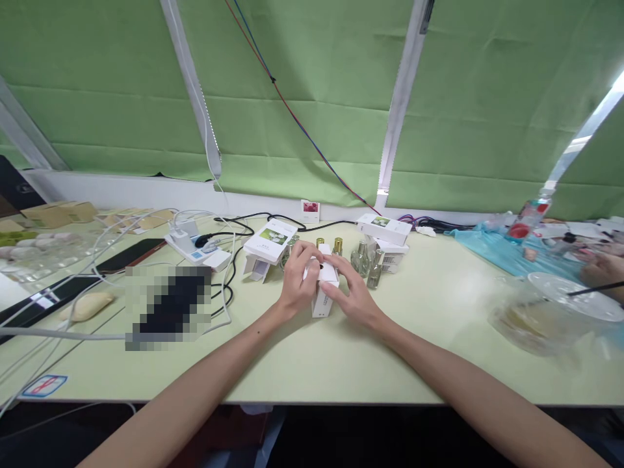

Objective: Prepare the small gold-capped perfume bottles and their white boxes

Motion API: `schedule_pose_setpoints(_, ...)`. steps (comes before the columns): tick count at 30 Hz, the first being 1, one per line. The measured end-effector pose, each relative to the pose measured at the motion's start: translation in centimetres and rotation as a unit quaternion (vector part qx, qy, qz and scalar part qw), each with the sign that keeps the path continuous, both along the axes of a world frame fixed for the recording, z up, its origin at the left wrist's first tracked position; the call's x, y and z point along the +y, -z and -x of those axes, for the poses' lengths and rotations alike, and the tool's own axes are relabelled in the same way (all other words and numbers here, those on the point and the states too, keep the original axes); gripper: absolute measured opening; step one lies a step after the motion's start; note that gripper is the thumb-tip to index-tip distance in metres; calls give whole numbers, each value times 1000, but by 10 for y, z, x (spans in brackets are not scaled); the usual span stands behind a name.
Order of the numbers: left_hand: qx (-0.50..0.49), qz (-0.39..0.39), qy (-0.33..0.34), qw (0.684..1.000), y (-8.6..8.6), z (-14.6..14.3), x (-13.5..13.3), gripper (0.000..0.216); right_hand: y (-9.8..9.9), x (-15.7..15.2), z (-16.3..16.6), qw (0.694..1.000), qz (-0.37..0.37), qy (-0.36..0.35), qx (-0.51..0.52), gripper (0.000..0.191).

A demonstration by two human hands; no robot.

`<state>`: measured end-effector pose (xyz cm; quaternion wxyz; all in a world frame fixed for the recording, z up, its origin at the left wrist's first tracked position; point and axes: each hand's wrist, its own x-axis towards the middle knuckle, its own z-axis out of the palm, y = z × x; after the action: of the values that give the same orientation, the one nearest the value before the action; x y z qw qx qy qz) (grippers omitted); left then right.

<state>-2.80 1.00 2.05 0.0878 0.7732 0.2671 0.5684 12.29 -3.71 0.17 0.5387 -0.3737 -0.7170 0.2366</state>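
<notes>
A small white cardboard box (pixel 321 304) stands on the table in front of me, between my two hands. My left hand (pixel 299 279) is closed on its left side, with curled fingers over the top edge. From the right, my right hand (pixel 355 296) grips the box with thumb and fingers. The top, where the fingers meet, is partly hidden. Just behind it show the gold caps of two small bottles (pixel 338 246). To the right stand a round glass bottle (pixel 361 260) and a slim glass bottle (pixel 375 270).
A flower-printed white box (pixel 271 238) rests left of the bottles, another white box (pixel 384 227) on the right. Cables and a power strip (pixel 188 246) lie at left, near a phone (pixel 131 255). At right are a clear plastic tub (pixel 531 318) and a blue plastic sheet (pixel 502 250).
</notes>
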Motion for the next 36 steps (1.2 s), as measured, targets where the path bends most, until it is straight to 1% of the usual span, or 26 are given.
schedule_pose_setpoints(7,-5,0,6,1000,2,1,2,29,2,-1,-2,999,5,-34,-31,79)
schedule_pose_setpoints(10,-7,2,5,1000,1,0,1,31,1,-2,-1,999,11,-31,-35,84)
schedule_pose_setpoints(18,-6,6,16,1000,1,0,1,30,-1,-3,0,1000,-10,-13,-21,74)
schedule_pose_setpoints(26,-5,-1,19,1000,1,1,1,27,3,-1,-1,1000,-5,-14,21,80)
schedule_pose_setpoints(36,-6,3,15,1000,0,1,1,35,2,0,0,999,-17,-8,51,65)
